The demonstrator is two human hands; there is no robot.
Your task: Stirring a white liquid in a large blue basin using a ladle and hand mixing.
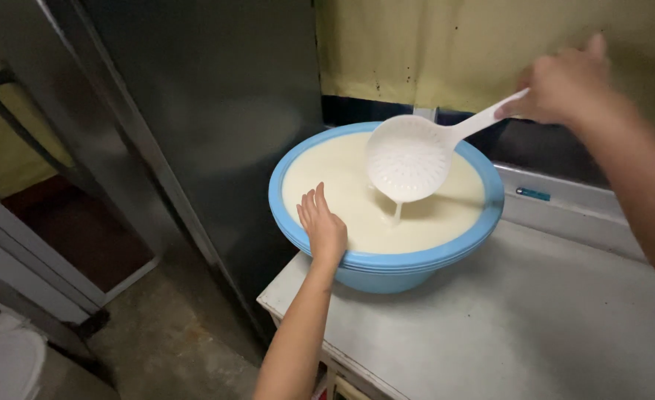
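Note:
A large blue basin (286, 211) stands at the left corner of a steel counter (535, 318), filled with a creamy white liquid (342, 189). My left hand (323, 226) rests flat on the basin's near rim, fingers together and stretched out. My right hand (564, 85) grips the handle of a white perforated plastic ladle (409, 159). The ladle's bowl hangs over the middle of the basin, and a thin stream of the liquid drips from it back down.
A tall steel cabinet side (216, 111) stands just left of the basin. A yellowish wall (446, 44) rises behind it, with a raised counter ledge (564, 204) at the back. Concrete floor (164, 333) lies below left.

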